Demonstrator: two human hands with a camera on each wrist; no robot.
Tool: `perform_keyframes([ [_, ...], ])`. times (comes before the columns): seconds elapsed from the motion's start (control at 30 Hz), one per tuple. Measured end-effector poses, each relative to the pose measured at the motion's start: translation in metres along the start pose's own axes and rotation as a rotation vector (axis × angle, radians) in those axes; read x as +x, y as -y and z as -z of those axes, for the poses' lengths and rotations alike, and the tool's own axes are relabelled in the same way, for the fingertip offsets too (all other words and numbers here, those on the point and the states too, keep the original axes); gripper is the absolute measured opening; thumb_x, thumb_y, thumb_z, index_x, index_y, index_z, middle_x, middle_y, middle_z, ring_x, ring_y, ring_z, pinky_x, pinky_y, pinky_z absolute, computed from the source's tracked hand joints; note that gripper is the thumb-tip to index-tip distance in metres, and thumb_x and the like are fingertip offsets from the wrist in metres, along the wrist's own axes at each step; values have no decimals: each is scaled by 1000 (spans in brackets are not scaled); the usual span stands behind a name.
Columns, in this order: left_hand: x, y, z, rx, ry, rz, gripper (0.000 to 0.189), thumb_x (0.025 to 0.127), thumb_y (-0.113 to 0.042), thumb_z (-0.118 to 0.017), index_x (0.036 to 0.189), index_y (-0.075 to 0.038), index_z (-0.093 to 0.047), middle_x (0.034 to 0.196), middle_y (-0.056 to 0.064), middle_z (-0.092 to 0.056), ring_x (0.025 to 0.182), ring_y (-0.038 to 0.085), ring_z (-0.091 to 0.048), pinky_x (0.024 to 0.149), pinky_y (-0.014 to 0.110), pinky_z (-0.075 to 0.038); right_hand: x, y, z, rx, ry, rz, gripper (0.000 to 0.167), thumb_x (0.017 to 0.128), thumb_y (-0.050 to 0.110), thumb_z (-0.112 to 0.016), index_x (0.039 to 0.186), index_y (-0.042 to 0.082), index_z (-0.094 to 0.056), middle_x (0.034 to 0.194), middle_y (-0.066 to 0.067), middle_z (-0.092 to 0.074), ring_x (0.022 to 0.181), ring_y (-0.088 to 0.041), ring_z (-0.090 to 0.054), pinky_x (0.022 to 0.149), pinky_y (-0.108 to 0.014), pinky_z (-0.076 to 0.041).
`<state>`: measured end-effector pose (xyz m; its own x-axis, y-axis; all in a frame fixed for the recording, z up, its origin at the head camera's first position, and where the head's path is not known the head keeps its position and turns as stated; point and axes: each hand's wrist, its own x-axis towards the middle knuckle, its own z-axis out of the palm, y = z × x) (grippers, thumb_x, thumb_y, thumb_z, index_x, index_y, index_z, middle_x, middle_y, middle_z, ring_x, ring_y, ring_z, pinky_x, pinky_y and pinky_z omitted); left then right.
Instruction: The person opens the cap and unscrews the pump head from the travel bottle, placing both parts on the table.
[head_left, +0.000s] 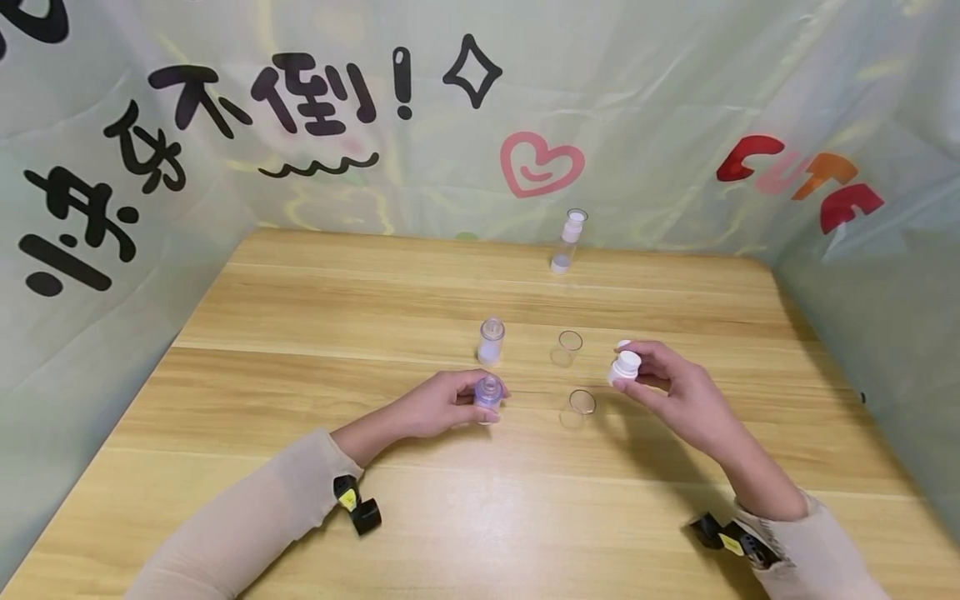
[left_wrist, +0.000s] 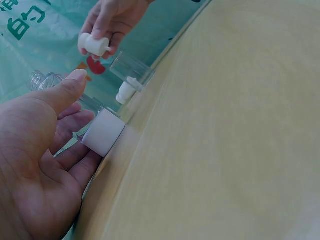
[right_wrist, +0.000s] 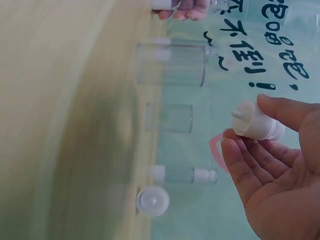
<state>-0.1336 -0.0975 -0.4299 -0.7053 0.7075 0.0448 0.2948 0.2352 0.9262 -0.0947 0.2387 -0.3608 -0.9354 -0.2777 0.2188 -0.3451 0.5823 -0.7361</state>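
Left hand [head_left: 435,406] grips a clear bottle [head_left: 488,395], right hand [head_left: 690,404] pinches a white cap [right_wrist: 256,123] — any joining likely wants cap and neck [left_wrist: 38,80] squarely aligned.

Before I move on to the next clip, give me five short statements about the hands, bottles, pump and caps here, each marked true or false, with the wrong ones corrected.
1. The right hand holds a white pump. True.
2. The held bottle in the left hand has a pump fitted. False: its neck is bare.
3. Only one clear cap stands by itself on the table. False: there are two, a near cap and a far cap.
4. The bottle at the back has a white top fitted. True.
5. The bottle just beyond the left hand lies on its side. False: it stands upright.
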Motion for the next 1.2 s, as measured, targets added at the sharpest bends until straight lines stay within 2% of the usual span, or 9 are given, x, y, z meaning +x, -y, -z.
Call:
perform_keyframes([
  [0.3, 1, -1, 1, 14, 1, 13, 35, 91, -21, -72, 121, -7, -63, 115, 3, -68, 110, 8, -61, 95, 26, -49, -8, -16, 7, 5, 70, -119, 38, 90, 14, -73, 120, -4, -59, 109, -18, -67, 94, -3, -64, 77, -19, -55],
  [0.47, 1, -1, 1, 10, 3, 15, 35, 90, -21, -72, 121, -7, -63, 115, 3, -68, 110, 8, -61, 95, 26, -49, -10, -23, 11, 18, 93, -147, 39, 90, 13, -73, 121, -6, -59, 109, -18, -67, 94, -2, -64, 77, -19, -55],
  [0.67, 1, -2, 1, 11, 7, 11, 35, 91, -22, -72, 121, -6, -63, 116, 4, -68, 110, 8, -61, 95, 26, -49, -11, -29, 14, 1, 138, -197, 45, 91, 18, -72, 124, -8, -58, 107, -17, -67, 94, -8, -64, 75, -20, -54],
  [0.9, 1, -1, 0, 19, 1, 8, 34, 91, -22, -72, 120, -7, -63, 115, 4, -68, 109, 8, -62, 94, 26, -49, -17, -38, 17, 65, 187, -253, 47, 92, 18, -70, 127, -9, -55, 110, -19, -66, 96, -5, -63, 79, -18, -53],
  [1.2, -1, -2, 0, 15, -3, 7, 35, 91, -22, -72, 121, -7, -63, 115, 4, -68, 109, 8, -62, 94, 26, -49, -21, -43, 26, 48, 237, -311, 47, 92, 22, -71, 127, -5, -54, 110, -15, -63, 96, -8, -62, 78, -21, -53],
])
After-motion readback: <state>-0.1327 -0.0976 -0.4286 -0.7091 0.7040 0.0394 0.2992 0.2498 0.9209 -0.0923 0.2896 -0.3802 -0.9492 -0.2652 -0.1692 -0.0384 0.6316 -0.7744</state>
